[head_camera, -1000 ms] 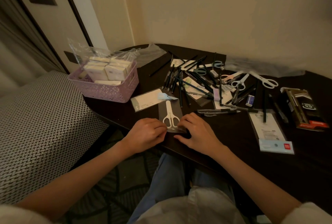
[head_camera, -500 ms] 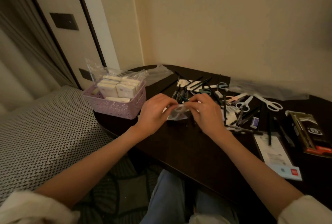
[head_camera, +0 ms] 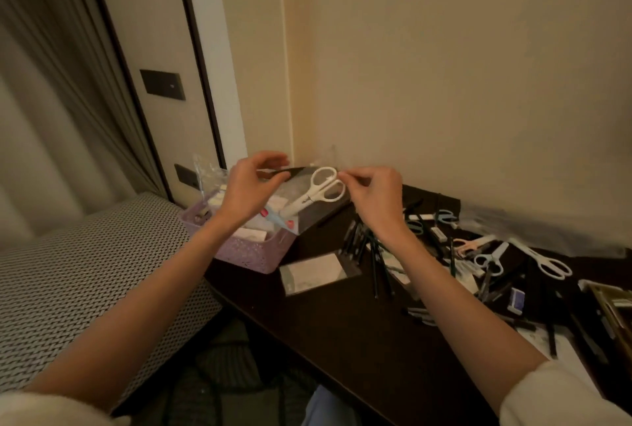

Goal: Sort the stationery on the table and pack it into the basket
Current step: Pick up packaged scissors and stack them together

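Note:
I hold a clear plastic sleeve with white scissors (head_camera: 319, 191) inside it, raised in the air above the near right corner of the lilac basket (head_camera: 239, 249). My left hand (head_camera: 248, 186) pinches the sleeve's top left edge. My right hand (head_camera: 372, 196) pinches its top right edge beside the scissor handles. The basket stands at the left end of the dark table (head_camera: 342, 323) and holds white boxes in clear wrap. Loose black pens (head_camera: 367, 248) and more scissors (head_camera: 490, 256) lie scattered on the table to the right.
A flat packet (head_camera: 316, 271) lies on the table in front of the basket. A small eraser (head_camera: 516, 301) and a boxed item (head_camera: 615, 306) sit at the far right. A patterned seat (head_camera: 85, 271) adjoins the table on the left; walls close behind.
Both hands lifted the sleeved white scissors off the table's front edge and carried them up and left, over the basket. The camera tilted upward.

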`<state>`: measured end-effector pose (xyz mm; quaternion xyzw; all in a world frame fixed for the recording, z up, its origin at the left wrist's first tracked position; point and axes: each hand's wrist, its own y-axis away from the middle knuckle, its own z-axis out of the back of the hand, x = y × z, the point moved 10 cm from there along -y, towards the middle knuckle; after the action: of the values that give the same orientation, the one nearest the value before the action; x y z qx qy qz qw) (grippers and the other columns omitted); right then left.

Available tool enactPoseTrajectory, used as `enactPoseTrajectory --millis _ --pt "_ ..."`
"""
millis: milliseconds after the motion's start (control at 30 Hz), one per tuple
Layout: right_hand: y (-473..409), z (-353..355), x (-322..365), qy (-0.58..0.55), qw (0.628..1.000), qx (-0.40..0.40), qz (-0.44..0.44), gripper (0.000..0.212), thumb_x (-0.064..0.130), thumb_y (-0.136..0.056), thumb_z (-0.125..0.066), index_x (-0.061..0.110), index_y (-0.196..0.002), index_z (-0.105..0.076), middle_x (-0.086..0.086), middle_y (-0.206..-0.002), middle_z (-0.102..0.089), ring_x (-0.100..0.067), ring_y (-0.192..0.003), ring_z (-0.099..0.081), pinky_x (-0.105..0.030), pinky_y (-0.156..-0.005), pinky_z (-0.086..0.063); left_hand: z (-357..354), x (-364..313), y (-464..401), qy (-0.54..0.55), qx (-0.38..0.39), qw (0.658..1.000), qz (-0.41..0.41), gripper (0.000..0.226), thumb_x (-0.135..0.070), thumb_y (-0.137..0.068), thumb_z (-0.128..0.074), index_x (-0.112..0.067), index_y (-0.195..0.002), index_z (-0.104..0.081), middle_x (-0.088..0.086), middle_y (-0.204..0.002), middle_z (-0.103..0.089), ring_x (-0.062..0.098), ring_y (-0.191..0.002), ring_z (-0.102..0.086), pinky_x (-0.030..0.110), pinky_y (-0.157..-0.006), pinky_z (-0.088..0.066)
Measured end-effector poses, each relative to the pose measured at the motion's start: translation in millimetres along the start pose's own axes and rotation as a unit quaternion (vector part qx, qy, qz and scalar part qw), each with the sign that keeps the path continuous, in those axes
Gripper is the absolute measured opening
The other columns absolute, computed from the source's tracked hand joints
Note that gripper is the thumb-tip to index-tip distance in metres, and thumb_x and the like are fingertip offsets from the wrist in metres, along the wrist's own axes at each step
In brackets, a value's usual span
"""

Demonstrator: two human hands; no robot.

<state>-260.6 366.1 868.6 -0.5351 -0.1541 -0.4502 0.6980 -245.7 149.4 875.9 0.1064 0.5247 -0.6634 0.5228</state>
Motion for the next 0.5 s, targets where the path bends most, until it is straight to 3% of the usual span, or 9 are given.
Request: enactPoseTrajectory --millis 200,267,333,433,500 --pt "-15 -52 4 -0.095 0.992 -0.014 -0.085 0.010 0.019 -0.081 -0.075 0.011 -0.086 -0.078 0.002 -0.066 -0.072 -0.008 -0.062 -0.067 -0.030 -0.065 -0.056 60 75 -13 -0.045 -0.029 0.990 0.130 0.035 -0.024 -0.088 -0.069 -0.005 -0.118 -0.064 0.008 -0.110 -0.069 0.017 -0.101 -0.064 0.028 -0.087 -0.049" --pt "-14 -75 -1 -0.125 0.984 -0.005 -0.125 0.005 0.016 -0.081 -0.075 0.014 -0.077 -0.078 0.007 -0.060 -0.068 -0.010 -0.058 -0.067 -0.031 -0.064 -0.057 62 104 -6 -0.031 0.004 0.980 0.199 0.047 -0.028 -0.088 -0.068 -0.003 -0.126 -0.057 0.012 -0.115 -0.066 0.019 -0.102 -0.062 0.033 -0.090 -0.050" --pt "-9 -101 -9 -0.158 0.972 0.011 -0.176 0.016 0.012 -0.082 -0.074 0.020 -0.068 -0.075 0.007 -0.057 -0.067 -0.014 -0.053 -0.068 -0.036 -0.063 -0.060 61 129 3 -0.019 0.031 0.967 0.252 0.057 -0.029 -0.086 -0.070 -0.004 -0.133 -0.049 0.013 -0.122 -0.060 0.020 -0.106 -0.057 0.033 -0.086 -0.049" --pt "2 -136 -27 -0.202 0.944 0.019 -0.261 0.004 0.010 -0.084 -0.073 0.008 -0.083 -0.076 -0.001 -0.070 -0.071 -0.012 -0.052 -0.067 -0.036 -0.061 -0.061 64 154 6 -0.042 0.058 0.964 0.256 0.069 -0.023 -0.079 -0.078 -0.009 -0.137 -0.045 0.011 -0.129 -0.054 0.021 -0.113 -0.052 0.031 -0.084 -0.046" --pt "8 -154 -36 -0.225 0.927 0.021 -0.301 0.012 0.008 -0.083 -0.073 0.003 -0.093 -0.074 -0.005 -0.079 -0.072 -0.011 -0.054 -0.068 -0.034 -0.060 -0.061 62 161 4 -0.111 0.102 0.964 0.219 0.080 -0.023 -0.070 -0.084 -0.013 -0.139 -0.045 0.008 -0.134 -0.052 0.023 -0.121 -0.051 0.029 -0.091 -0.043"
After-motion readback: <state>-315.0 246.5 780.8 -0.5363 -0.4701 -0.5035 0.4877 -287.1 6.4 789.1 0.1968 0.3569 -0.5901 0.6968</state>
